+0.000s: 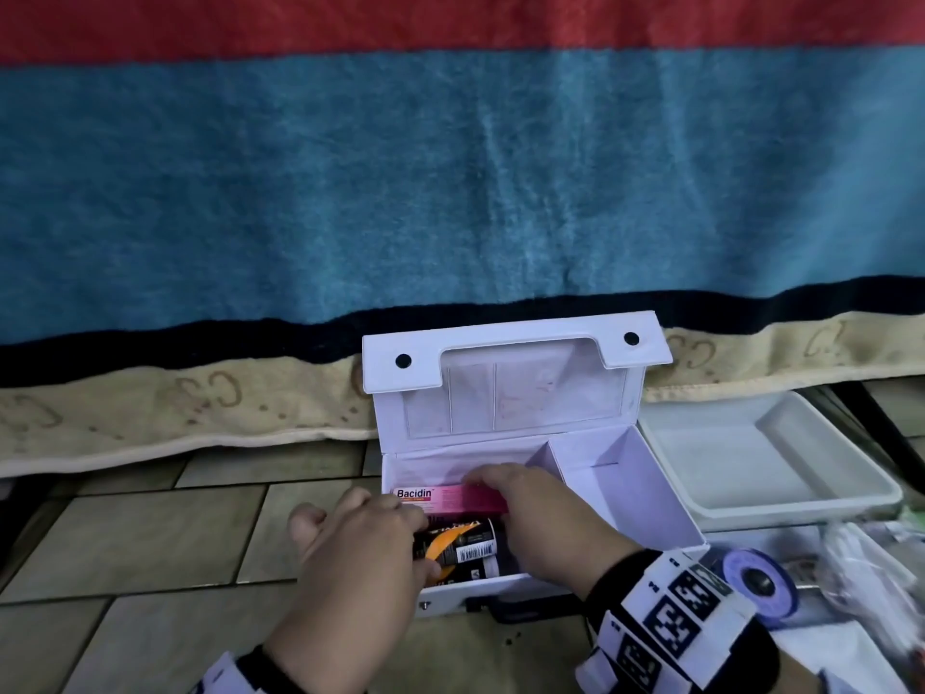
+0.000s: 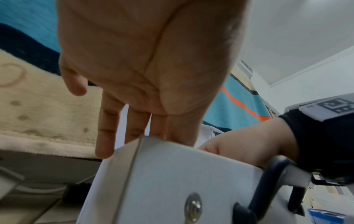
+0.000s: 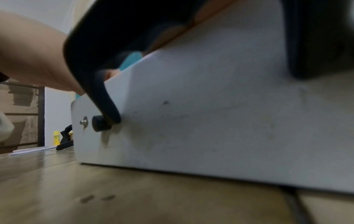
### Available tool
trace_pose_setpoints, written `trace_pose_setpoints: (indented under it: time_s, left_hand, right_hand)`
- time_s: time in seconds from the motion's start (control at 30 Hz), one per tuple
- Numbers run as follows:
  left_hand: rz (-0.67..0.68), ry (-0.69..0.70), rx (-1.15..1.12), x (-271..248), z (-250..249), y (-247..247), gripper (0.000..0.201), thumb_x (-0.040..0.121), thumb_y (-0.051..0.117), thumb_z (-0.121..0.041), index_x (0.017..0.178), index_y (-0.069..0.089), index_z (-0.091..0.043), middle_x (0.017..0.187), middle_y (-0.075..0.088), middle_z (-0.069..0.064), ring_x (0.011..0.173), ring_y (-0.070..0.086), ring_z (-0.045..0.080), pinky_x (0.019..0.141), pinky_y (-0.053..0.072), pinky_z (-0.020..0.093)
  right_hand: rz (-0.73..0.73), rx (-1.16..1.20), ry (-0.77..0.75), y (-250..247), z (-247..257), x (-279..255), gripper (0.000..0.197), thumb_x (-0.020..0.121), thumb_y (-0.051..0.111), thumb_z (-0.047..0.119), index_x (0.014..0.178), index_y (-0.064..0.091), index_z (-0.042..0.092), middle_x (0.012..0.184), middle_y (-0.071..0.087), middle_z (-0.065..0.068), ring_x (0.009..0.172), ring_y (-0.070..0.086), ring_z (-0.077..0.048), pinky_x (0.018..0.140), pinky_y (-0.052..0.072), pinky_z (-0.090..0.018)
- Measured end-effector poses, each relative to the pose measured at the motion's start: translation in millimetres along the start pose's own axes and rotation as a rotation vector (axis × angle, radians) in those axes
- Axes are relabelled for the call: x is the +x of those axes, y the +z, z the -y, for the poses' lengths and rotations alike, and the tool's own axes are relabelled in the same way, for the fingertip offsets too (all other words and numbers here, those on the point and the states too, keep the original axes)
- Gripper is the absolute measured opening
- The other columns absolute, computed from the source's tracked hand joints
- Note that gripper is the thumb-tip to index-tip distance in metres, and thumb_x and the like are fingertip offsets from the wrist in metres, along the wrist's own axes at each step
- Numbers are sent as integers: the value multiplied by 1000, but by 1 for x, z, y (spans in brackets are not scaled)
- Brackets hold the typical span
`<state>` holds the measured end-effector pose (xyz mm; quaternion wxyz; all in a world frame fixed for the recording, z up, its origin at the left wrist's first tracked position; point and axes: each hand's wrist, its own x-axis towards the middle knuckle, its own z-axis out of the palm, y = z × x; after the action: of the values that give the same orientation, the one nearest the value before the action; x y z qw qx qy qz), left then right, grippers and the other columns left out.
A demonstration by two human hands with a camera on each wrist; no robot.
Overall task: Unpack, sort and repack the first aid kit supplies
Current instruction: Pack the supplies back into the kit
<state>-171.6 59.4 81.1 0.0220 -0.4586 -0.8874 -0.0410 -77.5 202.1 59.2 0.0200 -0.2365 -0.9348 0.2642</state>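
Observation:
The white first aid box [image 1: 625,493] stands open on the tiled floor, its lid upright. A pink Bacidin box [image 1: 425,495] and a black bottle with an orange label [image 1: 465,543] lie in its left compartment; the right compartment holds nothing. My left hand [image 1: 365,533] reaches over the front left corner, fingers and thumb on the black bottle. In the left wrist view its fingers [image 2: 107,136] point down behind the box wall [image 2: 172,174], tips hidden. My right hand [image 1: 540,513] curls over the right end of the pink box. The right wrist view shows only the box front [image 3: 210,121].
A white tray [image 1: 851,498] sits right of the box. A roll of tape [image 1: 758,581] and clear packets [image 1: 861,558] lie at the right front. A striped blanket [image 1: 450,192] hangs behind. The box's dark handle [image 3: 107,97] juts from its front. Bare tiles [image 1: 150,533] lie to the left.

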Motion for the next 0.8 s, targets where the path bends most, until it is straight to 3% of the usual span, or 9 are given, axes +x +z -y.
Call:
trace_pose_setpoints:
  time_s: [0.1, 0.23, 0.4, 0.47, 0.5, 0.57, 0.6, 0.73, 0.8]
  left_hand:
    - [17, -60, -35, -2, 4, -6, 42, 39, 88, -48, 74, 67, -38, 76, 62, -20, 83, 60, 5, 67, 1, 28]
    - [49, 10, -43, -2, 8, 3, 55, 7, 91, -40, 54, 62, -37, 56, 57, -20, 57, 60, 5, 63, -2, 28]
    - [51, 37, -111, -2, 9, 10, 60, -2, 89, -33, 51, 62, -39, 54, 56, -19, 53, 60, 5, 60, 4, 30]
    - [51, 44, -78, 0, 8, 3, 57, 9, 91, -37, 60, 65, -41, 63, 59, -20, 64, 63, 5, 63, 12, 30]
    - [74, 19, -92, 0, 7, -1, 52, 28, 91, -41, 74, 67, -43, 78, 61, -20, 80, 63, 4, 67, 14, 29]
    - [54, 0, -97, -1, 6, -1, 41, 69, 73, -44, 107, 59, -44, 110, 55, -21, 113, 47, 1, 80, 12, 29]
    - [40, 8, -106, -2, 7, 1, 39, 77, 66, -43, 114, 55, -43, 117, 51, -21, 118, 40, 0, 83, 9, 28]
    - [73, -41, -129, -4, 8, -1, 36, 81, 62, -45, 116, 54, -41, 120, 50, -22, 120, 38, 0, 85, 8, 28]
    - [48, -48, -116, -4, 5, -4, 33, 82, 61, -46, 114, 54, -42, 118, 50, -22, 120, 39, 0, 84, 8, 28]
  right_hand:
    - [27, -31, -10, 2, -1, 2, 73, 76, 42, -9, 135, 44, 33, 133, 53, 4, 122, 48, -21, 104, 40, -29]
    - [39, -45, -29, 1, -2, 3, 75, 74, 41, -11, 136, 44, 33, 132, 53, 3, 121, 49, -22, 101, 42, -29]
    - [67, -130, -63, -3, 5, -1, 75, 81, 43, -8, 143, 34, 33, 146, 38, 6, 132, 31, -22, 112, 26, -27]
    - [63, -117, -66, -7, 8, -3, 75, 81, 42, -9, 143, 35, 33, 147, 35, 7, 133, 29, -22, 113, 24, -27]
    - [67, -110, -71, -8, 9, -4, 75, 81, 42, -9, 143, 35, 33, 147, 35, 6, 133, 31, -22, 113, 25, -27]
    - [101, -110, -74, -10, 11, -5, 74, 82, 41, -9, 144, 33, 31, 147, 36, 4, 132, 34, -22, 112, 25, -27]
    - [119, -119, -69, -11, 11, -5, 74, 83, 41, -8, 145, 31, 31, 148, 35, 4, 132, 34, -23, 112, 25, -28]
    - [131, -131, -37, -9, 12, -4, 76, 81, 40, -8, 145, 30, 32, 149, 33, 5, 134, 27, -22, 114, 24, -34]
    - [82, -94, -37, -11, 13, -5, 76, 80, 40, -9, 143, 34, 33, 147, 36, 6, 132, 27, -20, 114, 23, -31]
